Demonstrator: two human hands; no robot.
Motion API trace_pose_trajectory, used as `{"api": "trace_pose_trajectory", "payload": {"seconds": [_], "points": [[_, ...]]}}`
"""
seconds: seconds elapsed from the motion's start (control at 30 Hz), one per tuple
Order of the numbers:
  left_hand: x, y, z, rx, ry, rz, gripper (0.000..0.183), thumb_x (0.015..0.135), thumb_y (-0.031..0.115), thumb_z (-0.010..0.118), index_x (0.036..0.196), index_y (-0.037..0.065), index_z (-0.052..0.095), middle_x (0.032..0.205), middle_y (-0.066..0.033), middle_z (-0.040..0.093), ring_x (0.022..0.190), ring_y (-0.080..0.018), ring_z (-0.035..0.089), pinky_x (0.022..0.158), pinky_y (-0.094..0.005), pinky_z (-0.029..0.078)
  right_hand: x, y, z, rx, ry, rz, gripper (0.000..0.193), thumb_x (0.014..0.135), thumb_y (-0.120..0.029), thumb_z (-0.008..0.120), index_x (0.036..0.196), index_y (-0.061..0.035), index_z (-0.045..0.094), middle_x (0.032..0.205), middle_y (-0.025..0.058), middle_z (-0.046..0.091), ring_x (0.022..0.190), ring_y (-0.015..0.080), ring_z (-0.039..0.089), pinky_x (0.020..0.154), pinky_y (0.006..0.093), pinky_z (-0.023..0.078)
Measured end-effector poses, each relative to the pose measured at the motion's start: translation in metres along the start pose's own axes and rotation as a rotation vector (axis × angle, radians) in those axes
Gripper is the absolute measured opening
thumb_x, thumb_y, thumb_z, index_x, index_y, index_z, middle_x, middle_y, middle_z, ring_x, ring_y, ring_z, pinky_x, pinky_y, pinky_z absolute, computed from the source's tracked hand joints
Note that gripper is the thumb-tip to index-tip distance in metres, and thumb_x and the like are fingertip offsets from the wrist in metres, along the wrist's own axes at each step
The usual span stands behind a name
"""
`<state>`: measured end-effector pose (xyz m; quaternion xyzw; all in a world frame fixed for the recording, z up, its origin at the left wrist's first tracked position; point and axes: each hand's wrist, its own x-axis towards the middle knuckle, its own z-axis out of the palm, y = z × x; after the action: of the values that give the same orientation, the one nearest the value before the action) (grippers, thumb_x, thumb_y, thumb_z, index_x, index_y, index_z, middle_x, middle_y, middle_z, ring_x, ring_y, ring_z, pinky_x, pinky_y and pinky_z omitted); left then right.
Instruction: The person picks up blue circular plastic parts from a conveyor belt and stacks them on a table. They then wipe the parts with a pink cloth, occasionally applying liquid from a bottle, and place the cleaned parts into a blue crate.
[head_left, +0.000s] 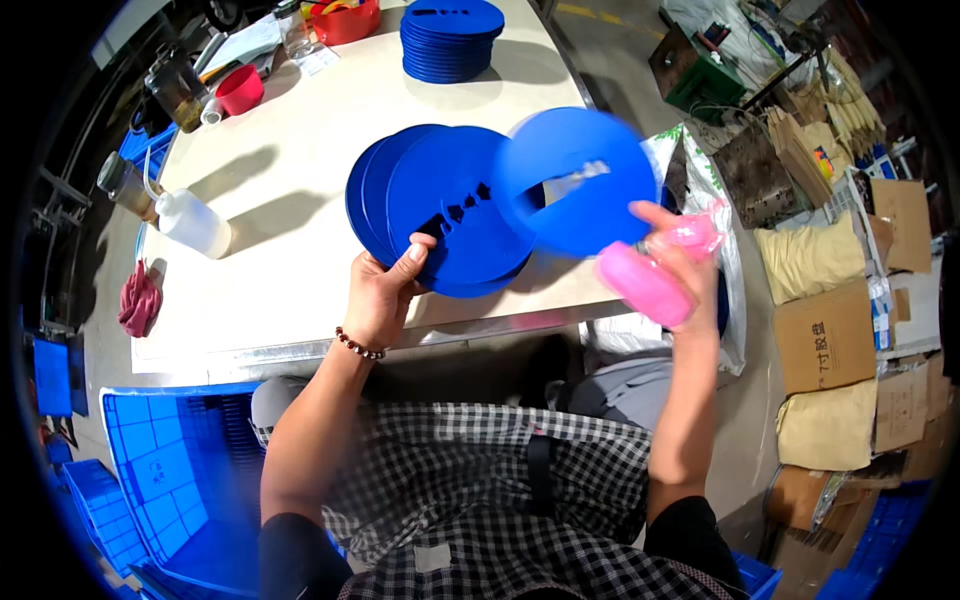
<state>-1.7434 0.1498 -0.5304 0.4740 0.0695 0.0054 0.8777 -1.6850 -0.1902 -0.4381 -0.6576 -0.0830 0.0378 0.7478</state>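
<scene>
My left hand [385, 290] grips the near edge of a few overlapping round blue plastic discs [450, 245], thumb on top. These discs have cut-out slots near their middles and lie tilted over the table's front edge. Closed around a pink object [645, 285] is my right hand [685, 265]; motion blurs the object, so its kind is unclear. A single blue disc [560, 215], blurred as well, is at the fingers of that hand, its left side overlapping the others. Farther back on the table stands a neat stack of blue discs [450, 60].
A white squeeze bottle [195, 222], a red cup [240, 90] and dark bottles [175, 85] stand on the table's [270, 290] left side. A white plastic bag [735, 300] hangs at the right corner. Blue crates [160, 470] sit lower left; cardboard boxes [825, 340] line the right.
</scene>
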Motion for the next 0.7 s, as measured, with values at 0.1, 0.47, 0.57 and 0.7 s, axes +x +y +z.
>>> {"api": "trace_pose_trajectory", "payload": {"seconds": [0.1, 0.47, 0.57, 0.7], "points": [[0.001, 0.006, 0.007, -0.064, 0.022, 0.052, 0.012, 0.096, 0.019, 0.071, 0.102, 0.008, 0.072, 0.095, 0.0004, 0.068, 0.079, -0.0112, 0.062, 0.072, -0.0325, 0.058, 0.004, 0.014, -0.059, 0.253, 0.378, -0.065, 0.045, 0.095, -0.020, 0.067, 0.132, 0.0057, 0.058, 0.107, 0.0081, 0.066, 0.096, 0.0183, 0.068, 0.088, 0.0372, 0.057], [-0.001, 0.001, 0.007, -0.123, -0.109, 0.060, 0.013, 0.095, 0.019, 0.071, 0.103, 0.009, 0.072, 0.095, 0.0002, 0.068, 0.079, -0.0119, 0.062, 0.071, -0.0308, 0.057, 0.006, 0.013, -0.022, 0.135, 0.516, -0.063, 0.027, 0.094, -0.019, 0.071, 0.112, -0.0004, 0.063, 0.104, 0.0106, 0.071, 0.094, 0.0169, 0.068, 0.087, 0.0328, 0.055], [-0.007, 0.000, 0.018, -0.115, -0.124, 0.034, 0.015, 0.095, 0.019, 0.071, 0.104, 0.008, 0.072, 0.098, -0.0013, 0.069, 0.086, -0.0141, 0.066, 0.076, -0.0324, 0.059, 0.014, 0.007, 0.000, 0.079, 0.455, -0.307, 0.027, 0.097, -0.018, 0.068, 0.113, 0.0017, 0.061, 0.102, 0.0129, 0.071, 0.096, 0.0169, 0.067, 0.088, 0.0320, 0.054], [-0.016, -0.010, 0.029, -0.058, -0.164, 0.012, 0.016, 0.096, 0.018, 0.071, 0.106, 0.005, 0.071, 0.099, -0.0035, 0.070, 0.089, -0.0160, 0.067, 0.078, -0.0343, 0.060, 0.028, -0.007, 0.045, -0.235, 0.500, -0.702, 0.025, 0.095, -0.010, 0.070, 0.114, 0.0013, 0.060, 0.104, 0.0137, 0.071, 0.097, 0.0180, 0.067, 0.089, 0.0326, 0.053]]}}
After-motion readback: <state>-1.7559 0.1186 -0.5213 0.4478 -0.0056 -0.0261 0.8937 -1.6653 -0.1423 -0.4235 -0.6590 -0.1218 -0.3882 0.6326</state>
